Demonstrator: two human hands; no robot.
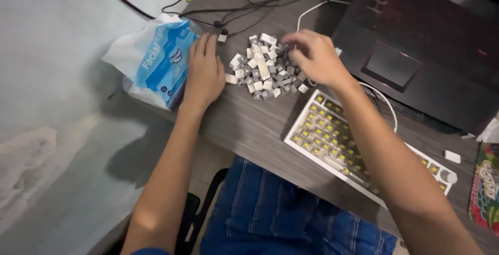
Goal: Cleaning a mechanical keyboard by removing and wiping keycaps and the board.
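Note:
A heap of white and grey keycaps (265,68) lies on the dark wooden desk (254,125). My left hand (204,70) rests flat on the desk just left of the heap, fingers together and stretched, holding nothing. My right hand (314,57) hovers over the right side of the heap with its fingers curled down among the keycaps; whether it grips one is hidden. A white keyboard (332,141) without keycaps, its yellow switches bare, lies at an angle under my right forearm.
A blue and white tissue pack (156,63) sits at the desk's left edge, touching my left hand. A black laptop (416,52) stands at the back right. Black cables (239,0) and a white cable (312,11) run behind the heap. A single white keycap (452,156) lies far right.

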